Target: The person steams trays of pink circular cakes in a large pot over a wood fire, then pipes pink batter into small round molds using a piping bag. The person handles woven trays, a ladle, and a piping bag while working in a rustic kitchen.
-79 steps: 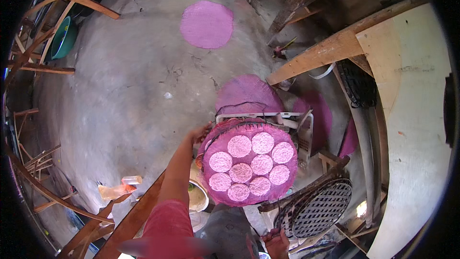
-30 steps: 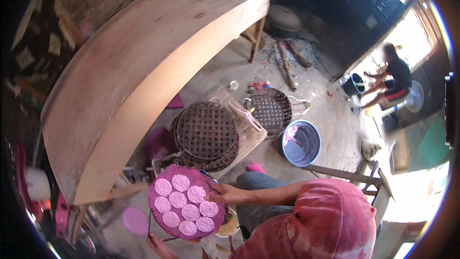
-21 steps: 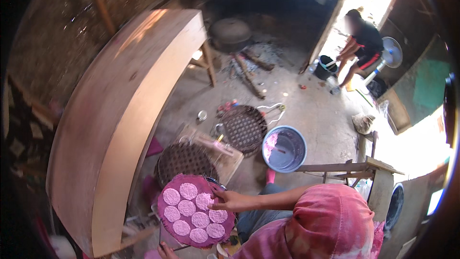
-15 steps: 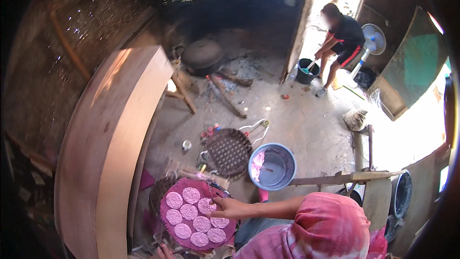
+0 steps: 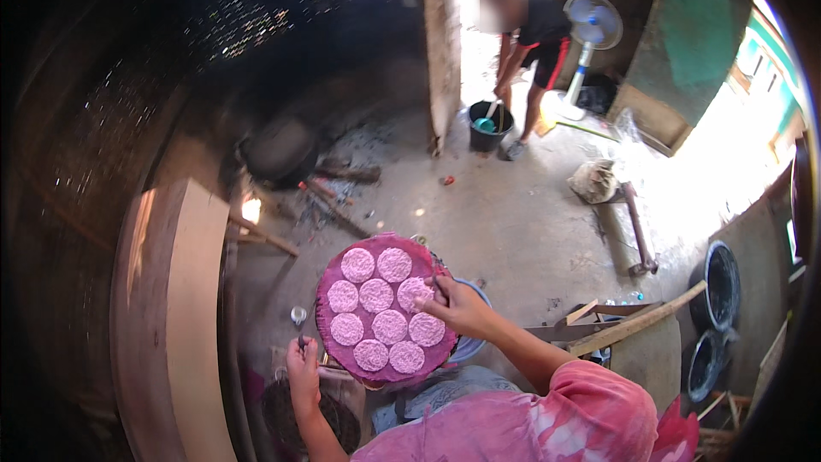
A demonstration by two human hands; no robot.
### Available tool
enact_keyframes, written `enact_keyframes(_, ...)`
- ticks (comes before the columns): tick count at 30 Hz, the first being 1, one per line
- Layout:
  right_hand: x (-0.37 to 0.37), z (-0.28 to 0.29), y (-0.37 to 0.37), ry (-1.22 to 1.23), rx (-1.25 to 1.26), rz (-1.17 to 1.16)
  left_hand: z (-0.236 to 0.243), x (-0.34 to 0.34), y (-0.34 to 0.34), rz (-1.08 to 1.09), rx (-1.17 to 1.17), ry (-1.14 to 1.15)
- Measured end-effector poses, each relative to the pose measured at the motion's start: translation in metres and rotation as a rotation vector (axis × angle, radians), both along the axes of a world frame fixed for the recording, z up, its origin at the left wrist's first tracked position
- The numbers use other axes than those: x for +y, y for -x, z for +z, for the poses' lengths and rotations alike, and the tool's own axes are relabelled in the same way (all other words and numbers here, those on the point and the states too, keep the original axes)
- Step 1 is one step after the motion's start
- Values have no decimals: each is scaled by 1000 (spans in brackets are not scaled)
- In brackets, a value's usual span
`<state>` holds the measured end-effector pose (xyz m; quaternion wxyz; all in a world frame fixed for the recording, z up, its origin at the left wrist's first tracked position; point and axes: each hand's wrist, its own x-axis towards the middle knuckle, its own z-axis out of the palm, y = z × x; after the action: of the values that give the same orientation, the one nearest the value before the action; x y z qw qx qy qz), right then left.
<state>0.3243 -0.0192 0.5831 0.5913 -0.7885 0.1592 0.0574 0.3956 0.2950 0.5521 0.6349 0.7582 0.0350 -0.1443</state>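
Note:
A round tray point(image 5: 366, 352) with a magenta cloth carries several flat, pale pink, rough-textured discs point(image 5: 376, 295). It is held up in front of my lap. My right hand point(image 5: 462, 306) has its fingers bent around the tray's right edge, beside a disc and a small dark part that I cannot make out. Left of the tray, my left hand point(image 5: 304, 370) is closed, with something small and dark showing between thumb and fingers. A gap shows between this hand and the cloth. Behind the tray, a blue bucket point(image 5: 471, 346) is mostly hidden.
A dark pot point(image 5: 280, 152) sits at a hearth with firewood point(image 5: 346, 173). A long wooden panel point(image 5: 192, 308) stands at left. By the doorway a person point(image 5: 539, 26) bends over a black bucket point(image 5: 490, 139), beside a fan point(image 5: 593, 24). Wooden planks point(image 5: 637, 321) and dark basins point(image 5: 721, 287) are at right.
The tray has risen and now covers the woven basket and most of the blue bucket. My left hand has come fully into view. The whole view has shifted, with the hearth and doorway further left.

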Motion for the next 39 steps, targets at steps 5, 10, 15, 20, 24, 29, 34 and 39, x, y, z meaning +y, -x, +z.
enact_keyframes(5, -74, 38, 11, 78, -166, -268, 57, -111, -70, -277, -102, 69)
enact_keyframes(10, -133, 72, 15, 58, -374, -434, 78, -221, -133, -615, -223, 171)
enact_keyframes(15, -151, 51, -7, 333, -225, -682, 32, -289, -197, -788, -83, 277)
enact_keyframes(20, -147, 22, -35, 362, 8, -836, -26, -331, -245, -962, 0, 358)
enact_keyframes(24, -142, 8, -50, 324, 30, -951, -46, -341, -262, -989, 36, 377)
enact_keyframes(29, -183, -18, -104, 190, 171, -1069, -68, -358, -316, -1040, 21, 334)
enact_keyframes(34, -222, -46, -175, 33, 40, -1089, -91, -383, -394, -1079, 84, 319)
enact_keyframes(39, -245, -43, -248, 92, -116, -954, -74, -395, -466, -953, 81, 273)
